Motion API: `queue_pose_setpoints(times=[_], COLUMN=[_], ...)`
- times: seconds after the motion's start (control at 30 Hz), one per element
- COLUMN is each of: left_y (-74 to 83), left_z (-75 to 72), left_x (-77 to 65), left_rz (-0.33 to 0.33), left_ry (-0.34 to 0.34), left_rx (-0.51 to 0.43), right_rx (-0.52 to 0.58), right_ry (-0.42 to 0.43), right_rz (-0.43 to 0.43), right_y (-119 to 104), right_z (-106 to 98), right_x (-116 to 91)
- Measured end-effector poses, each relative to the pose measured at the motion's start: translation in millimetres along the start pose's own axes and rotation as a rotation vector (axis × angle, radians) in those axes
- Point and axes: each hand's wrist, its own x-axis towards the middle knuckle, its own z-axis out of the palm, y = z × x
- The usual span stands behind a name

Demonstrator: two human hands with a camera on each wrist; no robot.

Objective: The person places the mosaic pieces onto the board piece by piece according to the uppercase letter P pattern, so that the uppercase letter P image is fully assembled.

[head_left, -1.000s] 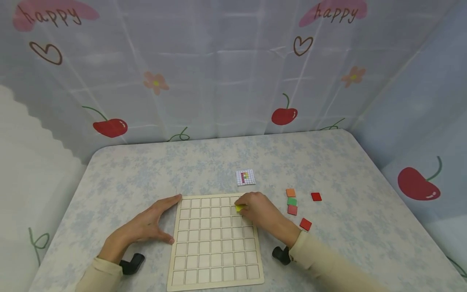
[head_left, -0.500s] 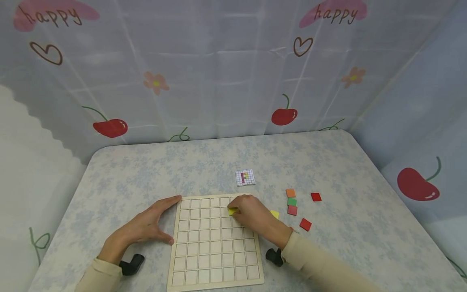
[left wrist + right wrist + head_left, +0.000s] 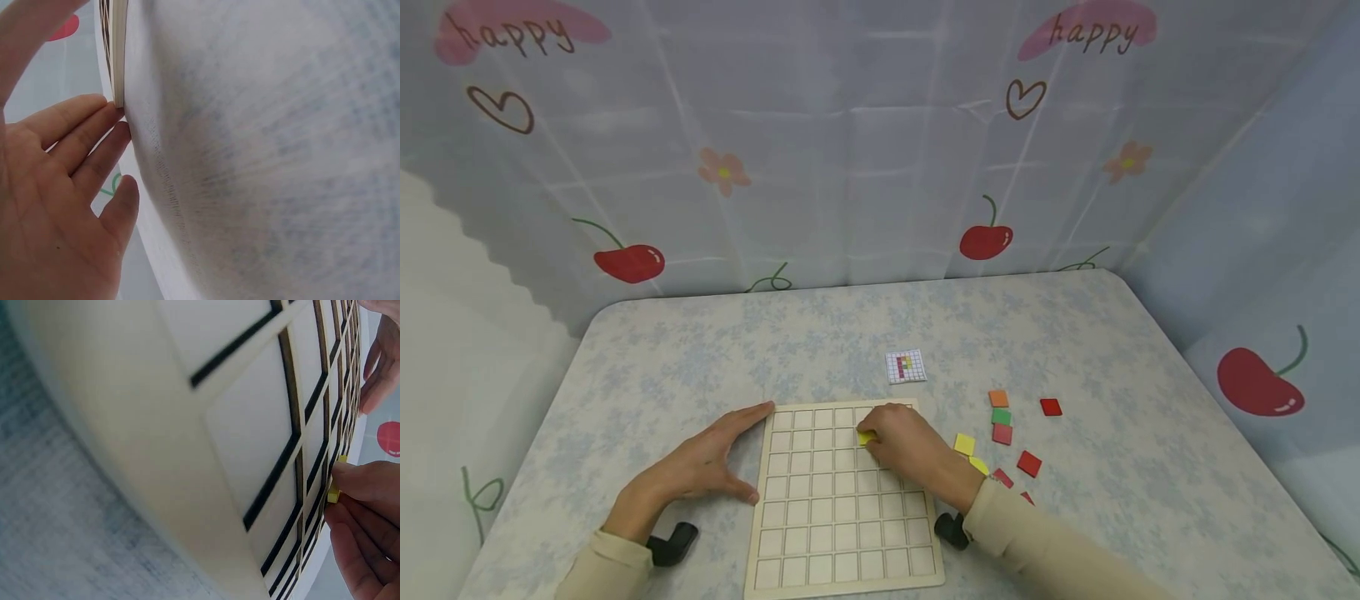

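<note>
A wooden grid board [image 3: 822, 508] lies on the table before me, its cells in rows. My right hand [image 3: 910, 446] pinches a small yellow square tile [image 3: 867, 437] between thumb and fingers at the second row from the far edge. From the right wrist view, the same yellow tile [image 3: 334, 496] stands on edge, right at the grid, with the right hand [image 3: 369, 519] around it. Along the board's left edge my left hand [image 3: 700, 462] is spread, forefinger at the far corner and thumb lower down. In the left wrist view the left hand's [image 3: 62, 162] fingertips reach the board's side.
Right of the board lie loose tiles: yellow [image 3: 965, 444], orange [image 3: 997, 398], green [image 3: 1001, 417], pinkish red [image 3: 1002, 434] and several red ones [image 3: 1051, 407]. Beyond the board is a small printed pattern card [image 3: 906, 367]. A curtain [image 3: 850, 167] hangs behind the table.
My right hand has slid left across the board's far rows with the yellow tile. More tiles show beside its forearm. My left hand has stayed put.
</note>
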Motion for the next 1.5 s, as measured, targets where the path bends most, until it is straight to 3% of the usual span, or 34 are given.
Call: queue_pose_setpoints(times=[0.97, 1.5], left_y=[0.5, 1.1], left_z=[-0.7, -1.6], left_x=[0.5, 0.3], left_rz=[-0.012, -0.009], left_ry=[0.006, -0.011], left_rx=[0.038, 0.022], right_rx=[-0.043, -0.022], right_ry=[0.048, 0.059], right_rz=[-0.091, -0.059], right_y=[-0.3, -1.4], right_z=[3.3, 1.1], right_x=[2.2, -3.6])
